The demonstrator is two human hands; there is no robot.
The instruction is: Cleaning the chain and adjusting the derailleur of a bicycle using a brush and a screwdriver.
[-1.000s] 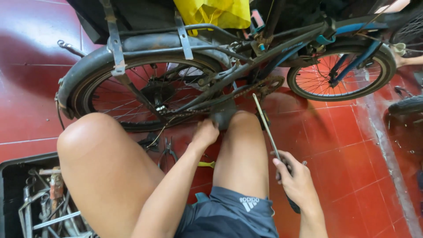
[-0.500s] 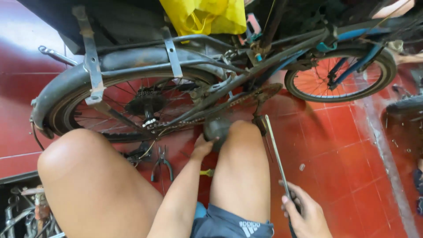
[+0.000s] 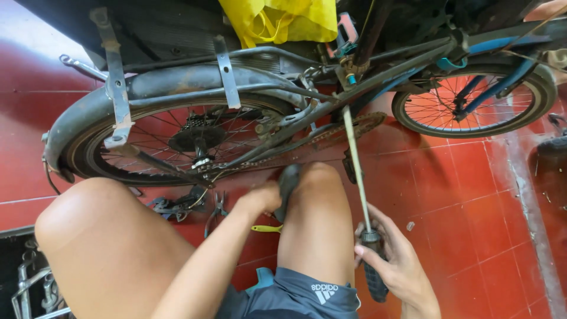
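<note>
red floor tiles (image 3: 460, 195) carry a bicycle (image 3: 331, 106) lying on its side, rear wheel (image 3: 177, 142) to the left, front wheel (image 3: 472, 103) to the right. the right hand (image 3: 393, 260) is clenched round the dark handle of a long screwdriver (image 3: 359, 177); the shaft runs up from the handle to the frame near the chain (image 3: 348, 127), where the tip is lost among the tubes. the left hand (image 3: 263, 198) reaches forward between the knees and rests against a dark object (image 3: 289, 180) by the right knee; whether it grasps or merely touches that object cannot be told.

risks, as judged: the long shaft could slip off its seat under sideways load, since the grip sits far from the tip, and strike spokes or chain. the left fingers lie near the drivetrain and could be pinched if the wheel turns. pliers (image 3: 217, 210) and a small yellow tool (image 3: 266, 228) lie loose on the tiles under the legs and could be knelt on.

hidden or unclear: the screwdriver's tip, the left fingers, the dark object's nature, and the contents of the box (image 3: 23, 283) cut off at lower left.
</note>
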